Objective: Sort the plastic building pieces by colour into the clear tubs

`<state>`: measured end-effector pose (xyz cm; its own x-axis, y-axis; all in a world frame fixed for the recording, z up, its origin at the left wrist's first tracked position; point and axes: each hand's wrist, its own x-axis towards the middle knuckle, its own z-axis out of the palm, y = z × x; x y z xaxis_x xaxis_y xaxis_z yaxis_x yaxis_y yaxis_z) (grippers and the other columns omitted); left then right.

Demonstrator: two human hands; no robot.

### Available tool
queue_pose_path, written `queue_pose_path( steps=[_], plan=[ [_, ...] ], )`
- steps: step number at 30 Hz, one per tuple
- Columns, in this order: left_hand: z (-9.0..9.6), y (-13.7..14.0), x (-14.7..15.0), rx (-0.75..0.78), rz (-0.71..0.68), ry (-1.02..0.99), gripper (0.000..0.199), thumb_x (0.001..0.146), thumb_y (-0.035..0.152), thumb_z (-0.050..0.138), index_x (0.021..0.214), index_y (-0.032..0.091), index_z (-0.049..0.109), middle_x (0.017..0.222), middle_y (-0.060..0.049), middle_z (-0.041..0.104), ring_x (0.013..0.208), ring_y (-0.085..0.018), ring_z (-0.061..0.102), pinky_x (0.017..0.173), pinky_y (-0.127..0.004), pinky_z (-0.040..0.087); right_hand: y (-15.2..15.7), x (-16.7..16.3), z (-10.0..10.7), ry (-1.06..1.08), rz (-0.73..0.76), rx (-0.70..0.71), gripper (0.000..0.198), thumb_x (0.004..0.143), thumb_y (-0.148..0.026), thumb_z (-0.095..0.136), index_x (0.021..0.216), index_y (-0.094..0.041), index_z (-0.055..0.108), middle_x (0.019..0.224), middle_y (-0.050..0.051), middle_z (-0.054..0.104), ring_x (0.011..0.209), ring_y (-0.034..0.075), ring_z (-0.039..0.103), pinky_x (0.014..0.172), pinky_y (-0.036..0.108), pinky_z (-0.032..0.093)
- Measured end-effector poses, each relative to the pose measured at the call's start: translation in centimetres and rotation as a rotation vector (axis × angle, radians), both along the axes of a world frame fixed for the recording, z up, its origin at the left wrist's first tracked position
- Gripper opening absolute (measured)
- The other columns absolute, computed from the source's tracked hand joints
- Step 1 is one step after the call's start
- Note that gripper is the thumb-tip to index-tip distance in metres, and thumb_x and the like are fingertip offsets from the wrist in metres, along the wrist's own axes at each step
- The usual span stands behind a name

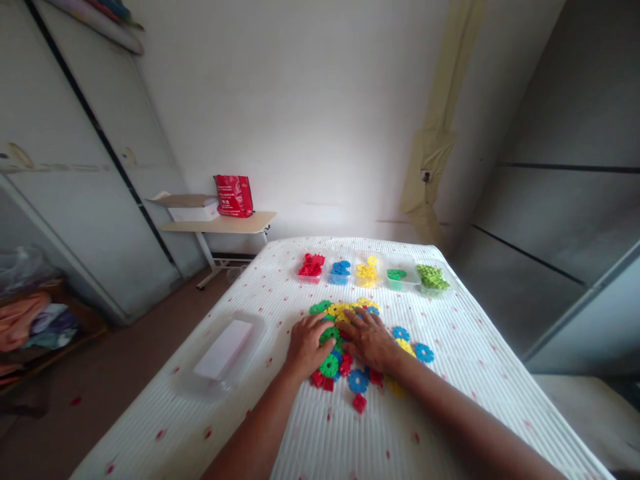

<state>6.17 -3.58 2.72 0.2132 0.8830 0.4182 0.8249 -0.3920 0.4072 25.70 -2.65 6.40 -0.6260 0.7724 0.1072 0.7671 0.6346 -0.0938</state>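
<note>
Sifting pieces (330,365), we judge | left hand (308,343), right hand (369,339) half-curled, hold unclear | likely next: pinch; boxes (411,272) line table's (325,453) far edge

Loose pieces (358,381) lie before you on the worktop (480,360), a tray (257,337) to their left; behind them, a row of tubs (410,273) holds more.

Tall cupboard doors (110,107) and heaped clothes (50,328) suggest a home.

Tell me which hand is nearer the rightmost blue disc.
Right: the right hand is left of the rightmost blue disc; the left hand is farther left.
</note>
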Motion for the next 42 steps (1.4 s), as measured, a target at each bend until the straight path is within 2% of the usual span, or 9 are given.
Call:
queue_pose_path(
  steps=[4,10,13,18,22,26,29,32,42],
  plan=[
    [0.2,-0.2,-0.4,-0.005,-0.065,-0.092,0.011,0.072,0.026,0.060,0.079,0.025,0.069,0.112,-0.003,0.063,0.107,-0.021,0.054,0.095,-0.038,0.039,0.2,0.5,-0.1,-0.037,-0.081,0.002,0.050,0.087,-0.050,0.036,0.134,-0.032,0.038,0.143,0.005,0.034,0.127,0.031,0.027,0.097,0.050,0.027],
    [0.1,-0.2,-0.3,0.000,-0.133,-0.147,0.010,0.071,0.022,0.061,0.070,0.025,0.071,0.112,-0.002,0.064,0.106,-0.021,0.055,0.095,-0.038,0.039,-0.8,3.0,0.2,-0.079,-0.214,-0.008,0.049,0.087,-0.050,0.034,0.133,-0.033,0.039,0.141,0.007,0.037,0.123,0.029,0.035,0.094,0.051,0.029],
    [0.0,-0.1,-0.3,0.010,-0.170,-0.204,0.011,0.070,0.021,0.061,0.072,0.025,0.071,0.104,-0.002,0.067,0.100,-0.020,0.058,0.093,-0.037,0.042,-1.0,4.4,-0.1,-0.067,-0.264,0.004,0.047,0.086,-0.047,0.039,0.130,-0.031,0.043,0.138,0.007,0.042,0.117,0.028,0.042,0.091,0.049,0.033],
    [0.0,-0.2,-0.4,-0.020,-0.197,-0.277,0.019,0.074,0.022,0.057,0.089,0.022,0.068,0.091,-0.003,0.069,0.091,-0.018,0.060,0.088,-0.033,0.045,-0.9,5.9,0.0,-0.038,-0.323,0.069,0.039,0.086,-0.046,0.041,0.119,-0.028,0.054,0.126,0.009,0.053,0.106,0.027,0.050,0.087,0.047,0.036],
    [0.2,-0.3,-0.3,0.020,-0.146,-0.191,0.029,0.074,0.027,0.056,0.102,0.023,0.065,0.111,-0.006,0.063,0.108,-0.021,0.053,0.097,-0.038,0.039,-0.7,4.6,0.9,-0.041,-0.264,0.082,0.041,0.086,-0.046,0.041,0.120,-0.027,0.053,0.135,0.011,0.044,0.117,0.030,0.041,0.090,0.050,0.033],
    [0.5,-0.5,0.0,-0.005,-0.102,0.002,0.045,0.075,0.037,0.057,0.119,0.028,0.056,0.136,-0.005,0.045,0.127,-0.028,0.034,0.103,-0.049,0.028,-0.4,1.8,1.1,-0.042,-0.132,0.039,0.055,0.086,-0.054,0.036,0.134,-0.028,0.039,0.146,0.010,0.027,0.129,0.035,0.025,0.097,0.056,0.024],
    [0.5,-0.5,0.2,-0.060,-0.098,0.095,0.039,0.079,0.040,0.053,0.116,0.029,0.058,0.137,-0.005,0.043,0.127,-0.030,0.034,0.101,-0.052,0.028,0.2,0.4,0.7,-0.051,-0.095,-0.022,0.061,0.085,-0.058,0.032,0.138,-0.028,0.032,0.147,0.010,0.025,0.130,0.038,0.022,0.097,0.062,0.021],
    [0.4,-0.5,0.2,-0.057,-0.107,0.102,0.035,0.081,0.039,0.051,0.114,0.030,0.059,0.137,-0.005,0.044,0.123,-0.027,0.039,0.101,-0.051,0.028,0.8,0.3,0.2,-0.063,-0.067,-0.086,0.060,0.085,-0.059,0.031,0.138,-0.031,0.032,0.146,0.010,0.028,0.129,0.039,0.022,0.094,0.065,0.021],
    [0.5,-0.6,0.1,-0.003,-0.081,0.013,0.024,0.078,0.036,0.056,0.097,0.029,0.068,0.126,-0.004,0.054,0.113,-0.024,0.049,0.098,-0.044,0.036,-0.2,4.6,-0.2,-0.060,-0.126,-0.044,0.058,0.085,-0.061,0.030,0.135,-0.032,0.037,0.140,0.010,0.038,0.126,0.035,0.030,0.093,0.063,0.024]
  ],
)
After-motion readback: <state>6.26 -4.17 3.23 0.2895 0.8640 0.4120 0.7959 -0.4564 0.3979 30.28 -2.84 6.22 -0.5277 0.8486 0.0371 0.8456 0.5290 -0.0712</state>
